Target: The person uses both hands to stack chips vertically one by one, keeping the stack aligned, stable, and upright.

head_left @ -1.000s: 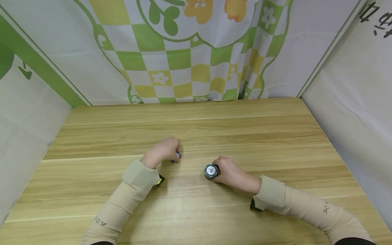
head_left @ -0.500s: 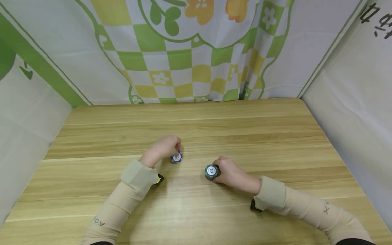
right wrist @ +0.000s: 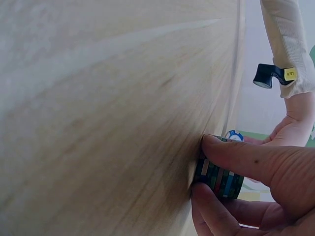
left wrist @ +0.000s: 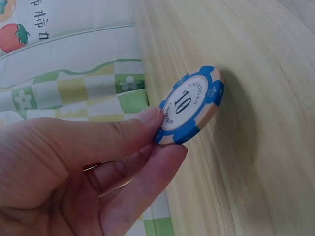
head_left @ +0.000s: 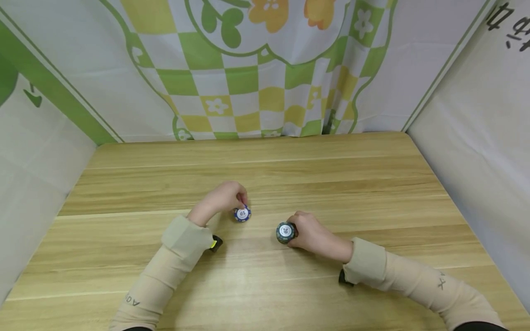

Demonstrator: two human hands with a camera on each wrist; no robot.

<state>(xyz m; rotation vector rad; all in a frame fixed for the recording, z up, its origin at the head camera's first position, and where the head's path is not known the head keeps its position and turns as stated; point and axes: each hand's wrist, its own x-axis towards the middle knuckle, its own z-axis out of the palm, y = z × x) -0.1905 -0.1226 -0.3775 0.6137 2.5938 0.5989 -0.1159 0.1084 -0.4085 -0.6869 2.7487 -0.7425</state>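
My left hand [head_left: 221, 198] pinches one blue poker chip [left wrist: 189, 105] by its edge between thumb and fingertips. The chip has peach edge marks and a white centre reading 10; it hangs close over the wooden table, with its shadow beside it in the left wrist view. To the right, my right hand [head_left: 312, 233] grips a stack of poker chips [head_left: 285, 232] standing on the table. A dark green chip marked 20 tops this stack. In the right wrist view the stack's side [right wrist: 220, 178] shows several chips with green, red and blue edges between thumb and fingers.
The wooden table [head_left: 265, 285] spreads around both hands. A checked green, yellow and white curtain [head_left: 256, 92] hangs at its back edge, with white cloth walls at both sides. A black wrist camera [head_left: 216, 243] sits at my left cuff.
The blue chip, mostly behind my left fingers before, has turned its printed face up into view and shifted slightly right with the hand. My right hand and the stack stay put.
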